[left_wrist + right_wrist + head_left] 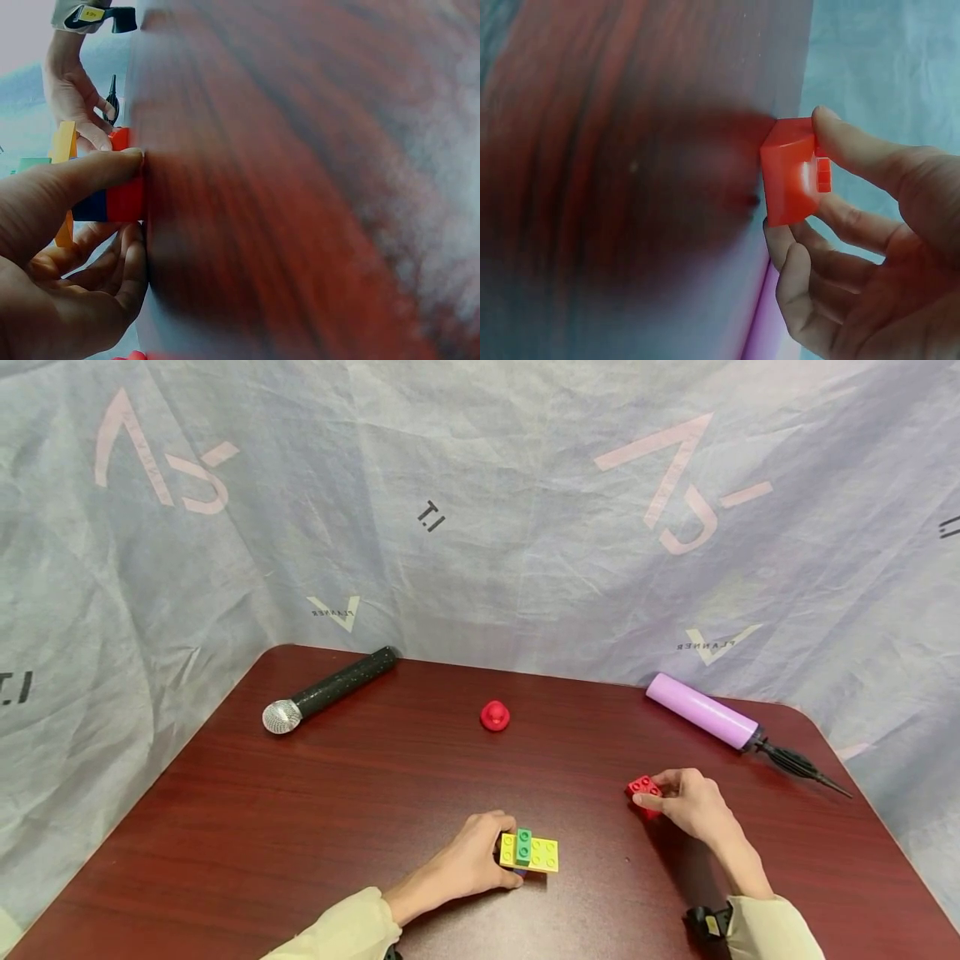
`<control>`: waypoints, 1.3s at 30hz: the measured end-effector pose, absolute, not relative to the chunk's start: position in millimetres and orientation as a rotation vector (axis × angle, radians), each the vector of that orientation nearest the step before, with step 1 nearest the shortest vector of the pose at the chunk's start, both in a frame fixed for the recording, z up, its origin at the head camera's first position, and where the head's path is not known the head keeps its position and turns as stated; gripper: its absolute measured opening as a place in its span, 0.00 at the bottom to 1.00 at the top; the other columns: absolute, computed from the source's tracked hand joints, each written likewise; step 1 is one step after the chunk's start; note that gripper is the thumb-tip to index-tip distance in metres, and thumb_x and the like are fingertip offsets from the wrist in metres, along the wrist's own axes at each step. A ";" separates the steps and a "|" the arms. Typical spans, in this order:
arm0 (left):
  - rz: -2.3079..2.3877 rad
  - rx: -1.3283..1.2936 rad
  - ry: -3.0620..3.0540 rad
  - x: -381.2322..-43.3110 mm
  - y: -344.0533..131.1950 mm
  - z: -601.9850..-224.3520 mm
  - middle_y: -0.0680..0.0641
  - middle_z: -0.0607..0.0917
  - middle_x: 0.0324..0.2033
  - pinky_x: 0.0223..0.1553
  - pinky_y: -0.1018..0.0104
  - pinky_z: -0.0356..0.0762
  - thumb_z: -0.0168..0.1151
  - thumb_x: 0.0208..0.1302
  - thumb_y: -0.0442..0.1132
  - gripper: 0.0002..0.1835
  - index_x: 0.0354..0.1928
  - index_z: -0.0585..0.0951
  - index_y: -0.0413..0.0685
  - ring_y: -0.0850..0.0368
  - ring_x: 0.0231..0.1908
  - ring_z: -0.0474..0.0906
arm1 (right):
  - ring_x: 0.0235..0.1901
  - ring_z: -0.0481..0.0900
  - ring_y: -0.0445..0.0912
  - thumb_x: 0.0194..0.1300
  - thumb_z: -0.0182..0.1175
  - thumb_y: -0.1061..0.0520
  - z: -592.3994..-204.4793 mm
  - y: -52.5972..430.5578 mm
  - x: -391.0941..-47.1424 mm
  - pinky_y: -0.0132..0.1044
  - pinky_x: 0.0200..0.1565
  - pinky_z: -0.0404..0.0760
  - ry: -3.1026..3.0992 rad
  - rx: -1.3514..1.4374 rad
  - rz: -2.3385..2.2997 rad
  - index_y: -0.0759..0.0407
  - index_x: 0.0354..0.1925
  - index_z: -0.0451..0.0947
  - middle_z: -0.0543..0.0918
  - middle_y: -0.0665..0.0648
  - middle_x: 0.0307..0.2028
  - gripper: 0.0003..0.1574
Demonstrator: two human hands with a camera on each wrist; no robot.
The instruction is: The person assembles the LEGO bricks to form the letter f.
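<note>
Head view: left hand (468, 858) holds the brick stack (547, 854), thumb one side, fingers the other; right hand (697, 806) pinches a loose red brick (644, 783), studs up. Both are over the near half of the desk (337, 810), well apart, stack on the person's left, loose brick on the right. Left wrist view gives the build order: red base (126, 201) at the desk, blue brick (90, 206) on it, yellow plate (65, 139) across that, green brick (523, 837) on top. Stack looks upright. Loose brick sits very low; can't tell if it touches the desk. Right thumb lies by its stud face, with fingertips near the underside. Handling advice: clamp the stack low, on red and blue, since the yellow plate juts out to the right and pressing its free end would probably lever it loose. Use the left hand as the fixture and let the right do the moving. For the loose brick, side faces are the better hold; I'd clear thumb off the studs and fingers from underneath before any joining. If parts meet, square the edges first, then push straight along the studs, no rocking. Red knob (495, 716), mic (337, 685) and pump (701, 710) lie farther back, out of the way.
</note>
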State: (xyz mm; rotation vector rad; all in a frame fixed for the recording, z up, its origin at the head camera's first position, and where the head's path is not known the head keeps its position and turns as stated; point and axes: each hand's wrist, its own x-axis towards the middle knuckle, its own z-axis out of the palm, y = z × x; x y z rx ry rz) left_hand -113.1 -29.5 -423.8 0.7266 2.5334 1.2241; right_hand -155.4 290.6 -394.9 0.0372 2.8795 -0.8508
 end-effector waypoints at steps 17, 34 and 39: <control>1.198 0.725 2.546 -113.4 -27.7 -423.6 0.58 0.72 0.27 0.29 0.75 0.68 0.80 0.41 0.33 0.19 0.31 0.76 0.45 0.68 0.27 0.64 | 0.33 0.83 0.44 0.61 0.68 0.56 -381.8 254.1 -150.1 0.39 0.40 0.82 2.359 -0.303 -1.494 0.72 0.54 0.77 0.84 0.63 0.41 0.27; 1.222 0.765 2.548 -114.1 -29.7 -423.3 0.58 0.71 0.25 0.28 0.75 0.67 0.80 0.40 0.33 0.19 0.29 0.75 0.46 0.69 0.26 0.65 | 0.36 0.83 0.41 0.65 0.63 0.59 -375.5 204.0 -135.4 0.33 0.41 0.81 2.078 -0.624 -1.521 0.71 0.54 0.77 0.86 0.64 0.41 0.22; 1.226 0.763 2.541 -115.1 -29.5 -424.5 0.59 0.71 0.25 0.28 0.76 0.69 0.80 0.40 0.33 0.19 0.29 0.77 0.46 0.70 0.26 0.65 | 0.39 0.84 0.41 0.65 0.63 0.59 -373.2 195.6 -131.7 0.33 0.42 0.81 2.082 -0.689 -1.500 0.69 0.54 0.79 0.85 0.65 0.46 0.21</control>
